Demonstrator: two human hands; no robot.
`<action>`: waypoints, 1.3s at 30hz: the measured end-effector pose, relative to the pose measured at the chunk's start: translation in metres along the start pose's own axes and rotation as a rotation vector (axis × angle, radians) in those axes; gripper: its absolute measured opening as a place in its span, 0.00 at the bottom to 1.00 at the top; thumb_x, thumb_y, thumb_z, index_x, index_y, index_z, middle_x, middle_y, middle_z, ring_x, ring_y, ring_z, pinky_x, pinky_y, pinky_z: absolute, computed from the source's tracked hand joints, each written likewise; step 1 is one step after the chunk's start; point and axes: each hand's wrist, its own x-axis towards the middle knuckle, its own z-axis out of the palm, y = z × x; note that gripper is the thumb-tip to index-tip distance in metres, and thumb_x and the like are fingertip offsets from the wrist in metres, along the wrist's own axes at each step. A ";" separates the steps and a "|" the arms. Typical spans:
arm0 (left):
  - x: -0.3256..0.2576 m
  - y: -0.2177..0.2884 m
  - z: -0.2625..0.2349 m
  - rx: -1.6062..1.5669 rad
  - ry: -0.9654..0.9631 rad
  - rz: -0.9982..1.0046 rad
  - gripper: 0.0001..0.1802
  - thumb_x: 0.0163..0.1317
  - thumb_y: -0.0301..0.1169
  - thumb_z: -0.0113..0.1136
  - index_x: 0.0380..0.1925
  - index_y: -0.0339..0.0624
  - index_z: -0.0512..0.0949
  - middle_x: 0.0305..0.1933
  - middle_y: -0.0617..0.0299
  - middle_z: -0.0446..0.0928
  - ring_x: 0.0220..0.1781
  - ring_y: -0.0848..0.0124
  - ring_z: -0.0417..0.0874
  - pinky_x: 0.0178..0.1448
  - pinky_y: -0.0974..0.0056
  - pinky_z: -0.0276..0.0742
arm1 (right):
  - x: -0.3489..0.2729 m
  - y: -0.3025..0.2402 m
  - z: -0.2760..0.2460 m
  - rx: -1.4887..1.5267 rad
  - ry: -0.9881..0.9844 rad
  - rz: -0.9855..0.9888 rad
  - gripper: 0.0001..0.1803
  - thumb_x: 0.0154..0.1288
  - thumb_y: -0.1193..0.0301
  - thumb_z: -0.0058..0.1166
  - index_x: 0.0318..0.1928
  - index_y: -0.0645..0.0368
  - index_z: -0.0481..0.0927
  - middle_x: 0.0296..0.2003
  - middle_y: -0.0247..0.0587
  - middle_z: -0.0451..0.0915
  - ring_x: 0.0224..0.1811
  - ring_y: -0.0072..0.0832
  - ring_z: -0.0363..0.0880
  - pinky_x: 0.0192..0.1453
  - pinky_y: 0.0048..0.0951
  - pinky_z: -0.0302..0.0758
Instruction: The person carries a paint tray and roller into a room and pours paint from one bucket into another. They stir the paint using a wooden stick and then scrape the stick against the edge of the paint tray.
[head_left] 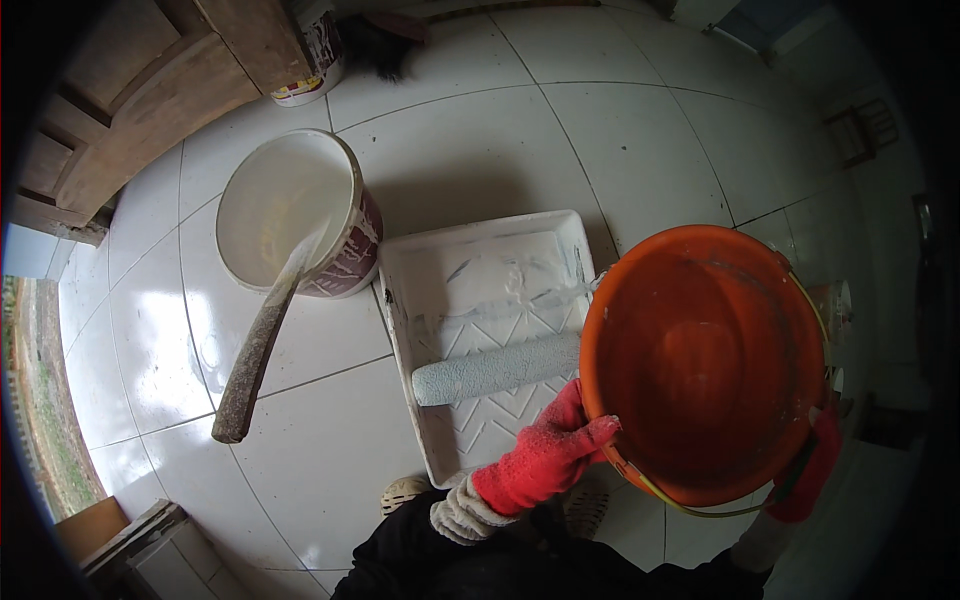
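My left hand [540, 455], in a red glove with a pale cuff, grips the left rim of an orange bucket [622, 320], its thumb over the edge. On the bucket's far right side is my right hand [806, 470], in a red glove too, its fingers wrapped about the wall near the rim. A thin yellowish handle [690, 508] hangs along the near side. Whether clear liquid lies inside I cannot tell. Left of the bucket, a paint roller [498, 370] with a pale blue-grey sleeve rests across a white-smeared paint tray [440, 335]. The roller's right end is hidden by the bucket.
A white-lined paint bucket [345, 250] stands beyond the tray's left side, a worn wooden handle [258, 365] leaning out over its rim. Behind it are a wooden door [150, 110] and another paint pail [315, 75]. White floor tiles [310, 430] lie beneath. My shoe [402, 493] is near the tray.
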 end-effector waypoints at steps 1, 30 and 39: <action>-0.001 -0.001 0.001 0.049 0.006 0.016 0.20 0.65 0.28 0.50 0.56 0.43 0.62 0.46 0.66 0.71 0.46 0.79 0.73 0.50 0.71 0.73 | -0.002 -0.001 0.003 0.033 -0.004 0.014 0.32 0.55 0.66 0.46 0.61 0.67 0.63 0.55 0.49 0.69 0.56 0.36 0.70 0.61 0.32 0.66; -0.049 -0.020 -0.016 0.187 -0.170 -0.220 0.33 0.63 0.33 0.56 0.64 0.41 0.53 0.60 0.62 0.66 0.59 0.74 0.66 0.63 0.63 0.62 | -0.054 0.007 -0.046 -0.252 0.054 -0.065 0.32 0.56 0.65 0.43 0.61 0.68 0.63 0.56 0.49 0.68 0.58 0.33 0.68 0.62 0.31 0.63; -0.057 -0.019 -0.023 0.246 -0.236 -0.228 0.28 0.64 0.30 0.54 0.61 0.41 0.56 0.58 0.61 0.69 0.58 0.73 0.70 0.61 0.64 0.68 | -0.069 -0.005 -0.035 -0.252 0.060 -0.041 0.33 0.54 0.66 0.43 0.61 0.69 0.62 0.57 0.50 0.67 0.59 0.34 0.66 0.63 0.32 0.62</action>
